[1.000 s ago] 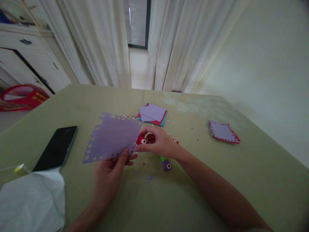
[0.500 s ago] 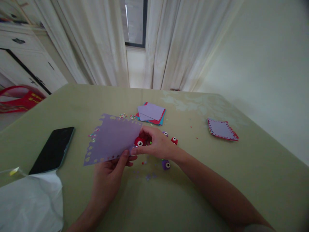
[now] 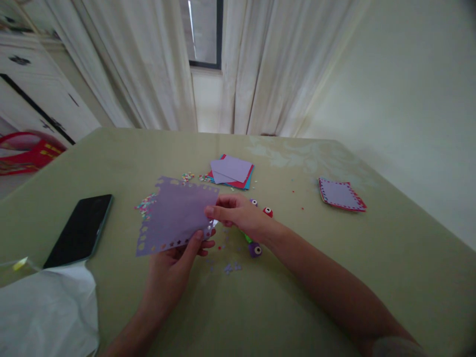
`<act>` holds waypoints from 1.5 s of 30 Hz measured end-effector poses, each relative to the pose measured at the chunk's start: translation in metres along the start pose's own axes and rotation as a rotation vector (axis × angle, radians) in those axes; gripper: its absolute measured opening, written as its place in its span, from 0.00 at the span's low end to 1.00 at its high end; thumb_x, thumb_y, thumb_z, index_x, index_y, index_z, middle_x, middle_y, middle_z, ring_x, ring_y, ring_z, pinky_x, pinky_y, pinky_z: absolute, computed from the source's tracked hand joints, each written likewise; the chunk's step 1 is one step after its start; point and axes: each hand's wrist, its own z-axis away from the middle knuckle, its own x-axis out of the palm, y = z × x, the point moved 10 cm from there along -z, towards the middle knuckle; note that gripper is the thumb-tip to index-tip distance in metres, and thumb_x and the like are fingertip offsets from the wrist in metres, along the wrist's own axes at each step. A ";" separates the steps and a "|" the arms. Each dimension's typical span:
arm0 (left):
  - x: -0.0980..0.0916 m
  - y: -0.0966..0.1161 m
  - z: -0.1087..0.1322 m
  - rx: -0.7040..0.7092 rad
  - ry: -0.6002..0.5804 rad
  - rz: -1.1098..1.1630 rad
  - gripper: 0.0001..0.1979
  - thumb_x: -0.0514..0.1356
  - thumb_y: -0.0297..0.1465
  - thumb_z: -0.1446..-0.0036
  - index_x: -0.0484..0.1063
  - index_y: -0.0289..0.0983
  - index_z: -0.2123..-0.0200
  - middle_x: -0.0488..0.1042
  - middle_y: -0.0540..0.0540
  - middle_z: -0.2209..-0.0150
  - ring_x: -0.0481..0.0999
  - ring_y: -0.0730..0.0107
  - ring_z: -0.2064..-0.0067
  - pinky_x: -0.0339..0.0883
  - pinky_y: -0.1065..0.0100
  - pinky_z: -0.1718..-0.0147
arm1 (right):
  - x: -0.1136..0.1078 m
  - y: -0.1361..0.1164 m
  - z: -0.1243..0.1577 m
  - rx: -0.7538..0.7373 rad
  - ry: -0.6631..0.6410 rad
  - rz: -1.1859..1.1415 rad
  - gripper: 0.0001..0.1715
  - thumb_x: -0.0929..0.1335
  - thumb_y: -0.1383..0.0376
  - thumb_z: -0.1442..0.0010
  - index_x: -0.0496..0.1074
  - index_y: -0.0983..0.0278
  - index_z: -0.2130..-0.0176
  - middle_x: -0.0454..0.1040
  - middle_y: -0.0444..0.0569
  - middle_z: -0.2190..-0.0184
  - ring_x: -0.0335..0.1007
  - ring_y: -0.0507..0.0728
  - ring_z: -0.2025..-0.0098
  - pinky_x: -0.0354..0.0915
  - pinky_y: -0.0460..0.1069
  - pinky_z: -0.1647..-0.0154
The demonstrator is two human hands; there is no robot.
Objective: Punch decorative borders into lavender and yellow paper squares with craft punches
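Note:
A sheet of purple paper (image 3: 174, 213), with small shapes punched along its edges, is held tilted above the table. My left hand (image 3: 174, 258) grips its lower edge, thumb on top and fingers underneath. My right hand (image 3: 238, 213) is closed at the sheet's right edge, its thumb lying on the paper. Something small and shiny shows below that thumb; I cannot make out what it is. Partly behind my right hand and wrist are small craft punches, a red punch (image 3: 267, 212) and a purple punch (image 3: 255, 249) among them. Purple paper cutouts (image 3: 228, 268) lie below the sheet.
Stacked coloured paper (image 3: 232, 168) lies toward the back, near colourful confetti (image 3: 188, 176). A bundle of punched cards (image 3: 341, 193) is at the right. On the left are a black phone (image 3: 80, 230) and a white plastic bag (image 3: 48, 312).
The red punch at the sheet's right edge has gone out of sight. My right thumb has moved up onto the paper. The sheet has shifted slightly, showing more confetti at its left.

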 end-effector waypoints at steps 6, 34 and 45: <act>0.001 0.002 -0.001 0.012 -0.006 0.020 0.16 0.69 0.44 0.46 0.83 0.37 0.64 0.87 0.43 0.68 0.85 0.59 0.69 0.80 0.65 0.67 | 0.003 0.000 0.000 -0.006 -0.032 -0.006 0.30 0.79 0.41 0.52 0.76 0.63 0.67 0.72 0.41 0.74 0.57 0.49 0.75 0.49 0.46 0.76; -0.004 -0.010 -0.003 -0.059 -0.018 -0.049 0.26 0.67 0.55 0.46 0.83 0.37 0.62 0.87 0.41 0.66 0.85 0.57 0.67 0.78 0.62 0.64 | 0.015 -0.002 -0.002 -0.053 -0.128 0.079 0.29 0.79 0.43 0.51 0.76 0.63 0.67 0.75 0.44 0.69 0.70 0.55 0.65 0.68 0.49 0.61; -0.004 -0.005 -0.003 -0.019 0.004 -0.041 0.24 0.66 0.52 0.44 0.85 0.35 0.63 0.85 0.41 0.69 0.82 0.59 0.69 0.74 0.65 0.67 | -0.076 -0.046 0.008 -0.188 0.297 0.950 0.12 0.76 0.57 0.38 0.79 0.63 0.62 0.76 0.47 0.70 0.68 0.55 0.68 0.58 0.49 0.65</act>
